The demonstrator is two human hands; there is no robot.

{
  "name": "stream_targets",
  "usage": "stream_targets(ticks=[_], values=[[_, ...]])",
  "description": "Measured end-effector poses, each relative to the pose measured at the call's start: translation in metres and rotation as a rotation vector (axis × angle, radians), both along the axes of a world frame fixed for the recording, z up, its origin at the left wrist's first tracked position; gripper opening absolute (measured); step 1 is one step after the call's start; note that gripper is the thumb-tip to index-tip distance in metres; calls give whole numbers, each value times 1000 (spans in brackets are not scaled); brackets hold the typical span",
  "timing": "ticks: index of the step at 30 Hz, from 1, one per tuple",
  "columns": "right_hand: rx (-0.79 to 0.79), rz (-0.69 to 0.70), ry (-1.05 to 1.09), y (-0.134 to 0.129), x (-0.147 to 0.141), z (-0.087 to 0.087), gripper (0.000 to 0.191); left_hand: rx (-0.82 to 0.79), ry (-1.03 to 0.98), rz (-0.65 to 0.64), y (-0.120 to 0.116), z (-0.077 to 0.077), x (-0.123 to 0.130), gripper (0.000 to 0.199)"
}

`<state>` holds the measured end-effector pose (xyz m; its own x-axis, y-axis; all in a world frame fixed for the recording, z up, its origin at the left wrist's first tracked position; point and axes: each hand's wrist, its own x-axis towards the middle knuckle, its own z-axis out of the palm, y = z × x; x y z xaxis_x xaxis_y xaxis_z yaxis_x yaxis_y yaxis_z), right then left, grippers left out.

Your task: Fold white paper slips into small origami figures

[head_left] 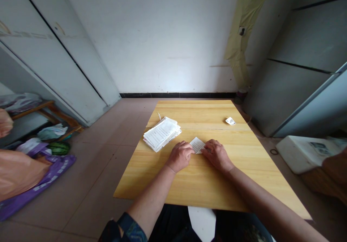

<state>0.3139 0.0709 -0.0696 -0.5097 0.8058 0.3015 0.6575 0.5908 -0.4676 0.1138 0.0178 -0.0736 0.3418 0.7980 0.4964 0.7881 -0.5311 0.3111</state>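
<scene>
A small printed sheet of paper [197,145] lies on the wooden table between my two hands, one corner pointing away from me. My left hand [181,156] has its fingers closed on the left corner of this sheet. On the opposite corner, my right hand [217,154] grips with its fingers curled in. Both hands rest low on the tabletop, and the fingertips partly cover the sheet's edges. To the left of my left hand sits a loose stack of printed papers [162,132]. A small folded white paper [230,121] is at the far right of the table.
The wooden table [206,187] stands before a white wall [162,43]. A grey cabinet [292,61] and a white box [306,153] are to the right. Bags [40,177] and a watermelon [59,148] lie on the floor at left, beside a low wooden rack [63,117].
</scene>
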Motion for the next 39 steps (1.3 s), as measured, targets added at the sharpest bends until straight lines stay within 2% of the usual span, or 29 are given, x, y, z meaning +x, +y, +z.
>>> stream_targets(ticks=[4,8,12,18,39], values=[[72,-72,16,-2,-2,-5,10,-6,9,4,0,-1,-1,28],[68,-86,-22,1,-3,-6,13,-17,11,1,0,-1,-1,29],[54,-74,-76,5,-4,-1,15,-13,-1,1,0,-1,0,30],[67,-155,-232,-2,-11,8,16,-1,-18,2,1,-2,0,28],[56,-228,-328,-11,-18,13,12,-15,-2,1,1,-4,-1,26]])
